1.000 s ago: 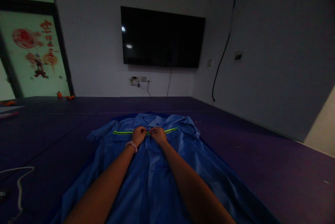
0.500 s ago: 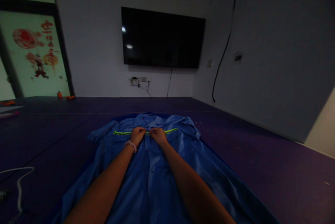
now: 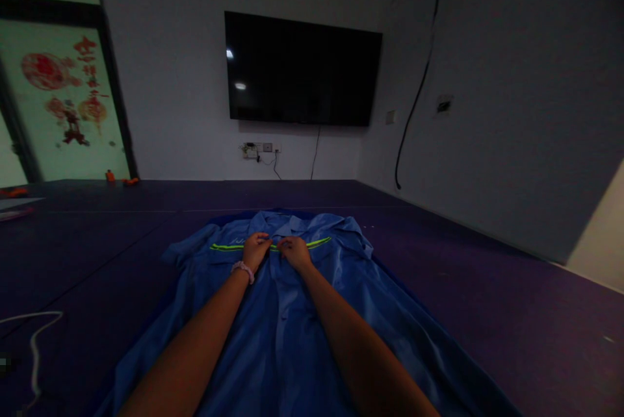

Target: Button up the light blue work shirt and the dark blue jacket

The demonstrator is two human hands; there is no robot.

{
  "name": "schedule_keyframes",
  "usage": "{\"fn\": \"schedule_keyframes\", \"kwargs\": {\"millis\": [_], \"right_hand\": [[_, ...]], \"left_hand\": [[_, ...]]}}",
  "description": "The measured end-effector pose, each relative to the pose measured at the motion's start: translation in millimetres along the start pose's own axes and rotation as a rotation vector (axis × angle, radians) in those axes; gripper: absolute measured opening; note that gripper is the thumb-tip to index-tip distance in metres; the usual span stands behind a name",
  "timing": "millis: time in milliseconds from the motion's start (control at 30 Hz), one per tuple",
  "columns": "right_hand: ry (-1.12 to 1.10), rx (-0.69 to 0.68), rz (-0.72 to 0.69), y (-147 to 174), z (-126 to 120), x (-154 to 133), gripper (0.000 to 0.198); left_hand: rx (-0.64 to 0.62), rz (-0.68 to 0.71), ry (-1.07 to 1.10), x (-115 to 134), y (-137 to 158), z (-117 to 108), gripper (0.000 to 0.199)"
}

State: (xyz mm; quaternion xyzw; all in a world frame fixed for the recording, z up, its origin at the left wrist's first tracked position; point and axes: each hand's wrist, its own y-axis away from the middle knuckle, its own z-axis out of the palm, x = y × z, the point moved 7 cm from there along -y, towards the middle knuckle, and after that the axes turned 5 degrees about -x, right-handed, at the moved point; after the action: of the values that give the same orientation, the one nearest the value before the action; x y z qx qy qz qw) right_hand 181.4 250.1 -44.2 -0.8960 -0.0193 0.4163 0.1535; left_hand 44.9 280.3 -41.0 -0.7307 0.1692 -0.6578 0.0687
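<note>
Two bare hands at the chest of a blue shirt (image 3: pixel 260 345), laid out front side up on the dark purple floor (image 3: pixel 472 274), collar (image 3: pixel 287 227) at the far end; left hand (image 3: pixel 256 250), pink band (image 3: pixel 244 270) at the wrist, just left of the placket (image 3: pixel 279 319); right hand (image 3: pixel 294 252) just right of it, over the yellow-green stripe (image 3: pixel 319 243); fingers bent inward on both, only a narrow gap between the hands; too small and dim to tell about any cloth or button between fingertips; dark television (image 3: pixel 302 73) on the wall well beyond.
</note>
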Motion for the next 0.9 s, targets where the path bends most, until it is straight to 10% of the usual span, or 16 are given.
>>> {"fn": "schedule_keyframes", "kwargs": {"millis": [900], "right_hand": [[0.038,0.035,-0.005,-0.2,-0.3,-1.0,0.017]], "left_hand": [[-0.033,0.014,0.014,-3.4,-2.3,1.4,0.027]]}}
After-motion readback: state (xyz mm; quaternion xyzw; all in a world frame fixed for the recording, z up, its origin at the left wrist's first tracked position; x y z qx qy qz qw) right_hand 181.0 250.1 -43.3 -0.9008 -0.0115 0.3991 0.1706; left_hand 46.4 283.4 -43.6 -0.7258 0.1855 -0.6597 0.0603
